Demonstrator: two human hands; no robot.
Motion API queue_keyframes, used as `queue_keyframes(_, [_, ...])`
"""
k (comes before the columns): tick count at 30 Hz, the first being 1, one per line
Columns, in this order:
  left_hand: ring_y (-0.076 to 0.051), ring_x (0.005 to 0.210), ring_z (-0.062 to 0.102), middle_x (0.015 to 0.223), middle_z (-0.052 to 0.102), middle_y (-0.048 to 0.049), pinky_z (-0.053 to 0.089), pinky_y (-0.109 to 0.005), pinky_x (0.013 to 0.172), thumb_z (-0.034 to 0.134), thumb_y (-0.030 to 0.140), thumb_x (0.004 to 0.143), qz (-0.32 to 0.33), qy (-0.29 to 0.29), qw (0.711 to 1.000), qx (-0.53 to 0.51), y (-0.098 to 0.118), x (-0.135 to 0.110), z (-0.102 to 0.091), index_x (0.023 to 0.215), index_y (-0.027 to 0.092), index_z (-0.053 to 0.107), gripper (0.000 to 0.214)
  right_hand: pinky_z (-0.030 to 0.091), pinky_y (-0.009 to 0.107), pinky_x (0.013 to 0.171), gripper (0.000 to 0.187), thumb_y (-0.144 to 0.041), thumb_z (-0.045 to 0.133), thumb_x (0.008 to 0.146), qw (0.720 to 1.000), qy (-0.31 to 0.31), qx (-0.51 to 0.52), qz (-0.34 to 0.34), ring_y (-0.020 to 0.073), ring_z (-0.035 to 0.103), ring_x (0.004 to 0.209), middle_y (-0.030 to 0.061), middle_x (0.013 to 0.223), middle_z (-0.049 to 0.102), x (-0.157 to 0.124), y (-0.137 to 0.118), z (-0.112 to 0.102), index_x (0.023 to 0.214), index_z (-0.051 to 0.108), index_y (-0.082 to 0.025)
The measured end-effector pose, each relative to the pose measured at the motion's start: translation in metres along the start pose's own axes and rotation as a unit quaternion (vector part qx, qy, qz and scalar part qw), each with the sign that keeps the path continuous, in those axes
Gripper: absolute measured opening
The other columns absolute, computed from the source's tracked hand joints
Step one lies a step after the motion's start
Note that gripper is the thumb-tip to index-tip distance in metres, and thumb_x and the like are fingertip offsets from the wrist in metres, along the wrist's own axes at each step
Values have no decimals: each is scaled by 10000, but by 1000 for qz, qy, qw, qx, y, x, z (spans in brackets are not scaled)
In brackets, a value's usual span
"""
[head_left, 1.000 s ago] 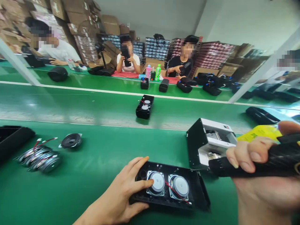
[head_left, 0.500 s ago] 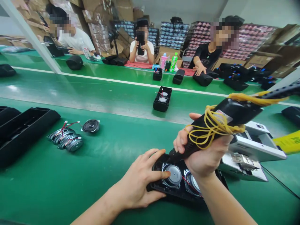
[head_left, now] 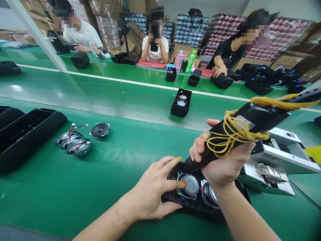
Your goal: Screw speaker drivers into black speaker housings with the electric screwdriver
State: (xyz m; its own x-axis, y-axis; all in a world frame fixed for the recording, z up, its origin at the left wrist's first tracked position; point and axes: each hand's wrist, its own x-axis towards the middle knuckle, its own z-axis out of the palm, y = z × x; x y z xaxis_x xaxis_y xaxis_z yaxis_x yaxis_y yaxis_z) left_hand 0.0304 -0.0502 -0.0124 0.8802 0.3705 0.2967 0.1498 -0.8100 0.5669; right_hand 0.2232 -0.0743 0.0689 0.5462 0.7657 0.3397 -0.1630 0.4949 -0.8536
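Observation:
My right hand is wrapped around a black electric screwdriver with yellow bands wound about it. The tool slants down to the left, its lower end over the far edge of a black speaker housing; its tip is hidden. My left hand grips the housing's left end, thumb on the near side and fingers on the far side. One finger rests on a round speaker driver inside. A second driver sits to the right, partly behind my right wrist. Red wires run between the two.
Loose speaker drivers and long black housings lie at left. A white-and-grey device stands at right, near my right hand. Another housing with drivers lies farther off. Across the bench, several people sit among speakers and bottles.
The view has shifted slightly, so the bench things appear a little farther right. Both hands keep their hold, and the screwdriver stays at the housing's far edge. The co-worker at right has turned their head.

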Motion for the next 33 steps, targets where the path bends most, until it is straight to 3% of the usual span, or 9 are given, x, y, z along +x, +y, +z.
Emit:
queue_keyframes(11, [-406, 1604, 376, 1757, 371, -131, 444, -646, 1253, 902, 349, 863, 5, 3, 1000, -8, 0, 1, 0, 1377, 308, 742, 540, 343, 309, 363, 653, -881, 637, 864, 1000, -15, -5, 11, 151, 429, 395, -32, 632, 532, -3, 6, -1, 1139, 747, -299])
queue_keyframes(16, [-394, 1606, 366, 1743, 380, -129, 430, -636, 1269, 885, 340, 880, 6, 2, 1000, -6, 0, 1, 0, 1385, 301, 744, 525, 385, 292, 382, 746, -948, 616, 831, 997, -71, -33, 16, 140, 435, 390, -49, 617, 559, -3, 14, -7, 1186, 681, -295])
queue_keyframes(24, [-418, 1579, 400, 1728, 388, -141, 432, -668, 1259, 907, 324, 861, 7, 6, 1000, 9, 2, 2, -3, 1376, 297, 756, 538, 388, 270, 381, 768, -938, 635, 844, 995, -99, -16, 27, 122, 461, 424, -41, 713, 590, -7, 20, -6, 1203, 632, -259])
queue_keyframes(33, [-410, 1554, 416, 1702, 406, -153, 421, -651, 1252, 861, 335, 909, 20, 4, 999, 27, 3, 2, -5, 1401, 286, 741, 509, 393, 270, 386, 776, -941, 616, 852, 992, -125, -7, 32, 128, 445, 410, -44, 643, 576, -9, 26, -9, 1211, 635, -253])
